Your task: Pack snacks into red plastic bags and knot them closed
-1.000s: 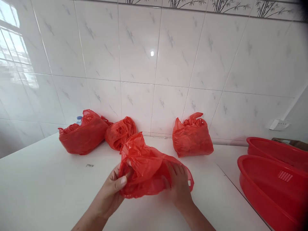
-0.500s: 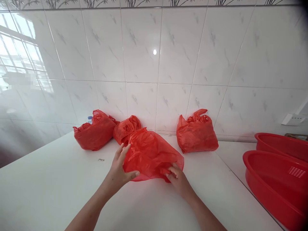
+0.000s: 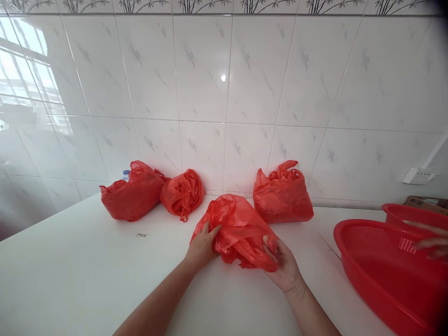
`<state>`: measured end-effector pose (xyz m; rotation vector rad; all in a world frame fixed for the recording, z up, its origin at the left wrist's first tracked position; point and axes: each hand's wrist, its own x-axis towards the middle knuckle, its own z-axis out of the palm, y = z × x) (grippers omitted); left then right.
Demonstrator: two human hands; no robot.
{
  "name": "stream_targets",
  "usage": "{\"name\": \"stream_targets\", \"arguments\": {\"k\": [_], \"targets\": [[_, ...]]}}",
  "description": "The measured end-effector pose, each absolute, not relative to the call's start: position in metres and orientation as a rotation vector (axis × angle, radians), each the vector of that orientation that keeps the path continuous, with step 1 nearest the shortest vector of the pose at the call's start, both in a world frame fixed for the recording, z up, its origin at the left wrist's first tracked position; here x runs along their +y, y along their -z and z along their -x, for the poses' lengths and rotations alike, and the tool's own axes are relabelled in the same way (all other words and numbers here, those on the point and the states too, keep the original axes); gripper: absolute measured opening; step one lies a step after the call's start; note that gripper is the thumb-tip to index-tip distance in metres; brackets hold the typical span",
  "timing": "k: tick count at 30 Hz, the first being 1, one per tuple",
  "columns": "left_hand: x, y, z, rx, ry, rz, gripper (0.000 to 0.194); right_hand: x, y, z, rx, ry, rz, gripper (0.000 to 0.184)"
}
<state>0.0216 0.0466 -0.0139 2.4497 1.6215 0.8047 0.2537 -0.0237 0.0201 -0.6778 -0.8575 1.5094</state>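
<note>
A crumpled, thin red plastic bag (image 3: 241, 228) lies on the white table in front of me, held between both hands. My left hand (image 3: 202, 247) grips its left side, the fingertips partly sunk in the folds. On the opposite side, my right hand (image 3: 285, 263) is closed round a bunched edge, with the thumb over the plastic. What the bag contains, if anything, cannot be made out. Behind it stand a bundled red bag (image 3: 182, 191), a full red bag (image 3: 131, 198) at the left, and a tied red bag (image 3: 283, 196) at the right.
Red plastic baskets (image 3: 371, 275) stand at the right, with another person's hand (image 3: 432, 241) over them. A blue-capped bottle (image 3: 126, 175) shows behind the left bag. White wall tiles (image 3: 203, 74) back the table; a power socket (image 3: 419, 176) is at the right.
The bag has shifted right, away from the bundled one, and is more bunched. My left hand has closed in on its side. A basket has moved left, and another person's hand has appeared there.
</note>
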Motion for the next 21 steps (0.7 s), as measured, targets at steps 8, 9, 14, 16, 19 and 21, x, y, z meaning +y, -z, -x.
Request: {"name": "stream_targets", "arguments": {"k": [8, 9, 14, 16, 19, 21], "targets": [[0.104, 0.017, -0.027, 1.937, -1.127, -1.983, 0.050, -0.022, -0.022, -0.292, -0.848, -1.363, 0.742, 0.038], [0.111, 0.018, -0.028, 1.962, -1.159, -1.933, 0.054, -0.021, -0.020, -0.294, -0.851, -1.388, 0.734, 0.038], [0.123, 0.016, -0.034, 1.836, -1.499, -1.862, 0.082, -0.017, -0.012, -0.291, -0.892, -1.509, 0.704, 0.037], [0.115, 0.012, -0.037, 1.769, -1.588, -1.998, 0.080, -0.015, -0.010, -0.287, -0.908, -1.534, 0.691, 0.037], [0.100, 0.008, -0.039, 1.852, -1.546, -2.254, 0.062, -0.012, -0.005, -0.285, -0.911, -1.566, 0.673, 0.034], [0.094, 0.008, -0.038, 1.889, -1.438, -2.395, 0.050, -0.011, -0.001, -0.284, -0.899, -1.571, 0.676, 0.032]]}}
